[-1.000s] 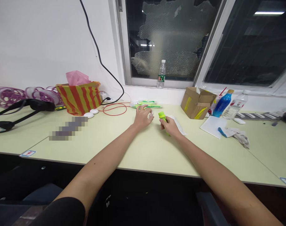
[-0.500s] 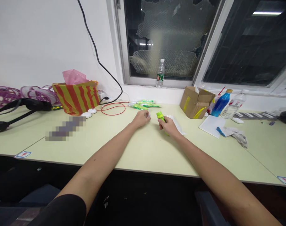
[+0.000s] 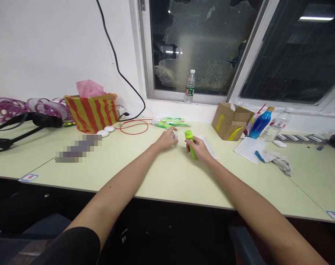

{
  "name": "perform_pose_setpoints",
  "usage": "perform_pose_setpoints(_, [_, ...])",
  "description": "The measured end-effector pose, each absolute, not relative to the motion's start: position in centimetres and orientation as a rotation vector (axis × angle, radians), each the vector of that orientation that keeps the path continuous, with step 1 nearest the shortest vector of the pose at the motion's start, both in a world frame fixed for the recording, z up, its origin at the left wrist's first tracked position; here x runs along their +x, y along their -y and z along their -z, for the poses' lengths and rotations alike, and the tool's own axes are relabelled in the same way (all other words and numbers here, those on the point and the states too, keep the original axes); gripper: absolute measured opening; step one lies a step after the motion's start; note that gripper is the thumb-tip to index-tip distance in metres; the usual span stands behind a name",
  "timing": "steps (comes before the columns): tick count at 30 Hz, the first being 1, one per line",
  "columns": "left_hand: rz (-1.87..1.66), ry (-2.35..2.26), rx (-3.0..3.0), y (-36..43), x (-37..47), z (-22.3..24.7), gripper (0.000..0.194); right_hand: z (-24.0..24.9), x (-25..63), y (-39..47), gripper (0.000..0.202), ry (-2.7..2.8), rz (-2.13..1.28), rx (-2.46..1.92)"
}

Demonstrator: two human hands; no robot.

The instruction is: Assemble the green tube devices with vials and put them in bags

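Over the middle of the table, my left hand (image 3: 165, 140) has a small clear, rounded piece (image 3: 175, 137) between its fingers and thumb, with the index finger raised above it. Its exact kind is too small to make out. A short gap to the right, my right hand (image 3: 200, 148) is wrapped round a bright green tube (image 3: 189, 135), held nearly upright. The tube has a ridged, threaded-looking top end, and its lower part is partly covered by the fingers. Behind my right hand lies a clear plastic bag (image 3: 210, 145).
Several green items in clear wrapping (image 3: 171, 122) lie near the wall beside a red cable (image 3: 134, 127). An open cardboard box (image 3: 230, 123), a blue bottle (image 3: 261, 124), white paper (image 3: 249, 149) and a glove (image 3: 278, 159) are on the right. A striped bag (image 3: 92, 114) stands left.
My left fingers have parted somewhat, so the clear piece shows more. The green tube is still in my right hand and more of its lower part shows. The view has shifted slightly.
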State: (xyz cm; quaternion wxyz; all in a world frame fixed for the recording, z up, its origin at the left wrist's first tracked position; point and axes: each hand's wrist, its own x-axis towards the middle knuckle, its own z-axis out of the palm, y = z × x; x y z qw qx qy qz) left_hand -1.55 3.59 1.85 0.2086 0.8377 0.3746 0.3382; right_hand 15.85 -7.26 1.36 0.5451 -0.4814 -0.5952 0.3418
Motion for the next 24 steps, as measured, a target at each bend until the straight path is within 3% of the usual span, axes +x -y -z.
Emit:
perform_pose_setpoints(6, [-1.082, -1.021, 2.418, -3.7, -1.5, -1.9, 0.048, -1.5, 15.9, 7.3, 0.031, 1.362, -0.909, -1.02])
perform_pose_setpoints(12, [-1.551, -0.906, 2.506, -1.5, -1.1, -3.0, 0.01, -1.5, 15.6, 7.4, 0.032, 1.225, -1.038, -1.055])
perform_pose_setpoints(18, [-1.537, -0.527, 2.635, 1.3, 0.5, -2.8, 0.013, -1.0, 15.5, 7.2, 0.031, 1.17, -1.055, -1.058])
perform_pose_setpoints(24, [-1.574, -0.451, 2.484, 2.1, 0.8, -2.8, 0.015, -1.2, 15.2, 7.7, 0.03, 1.174, -1.128, -1.022])
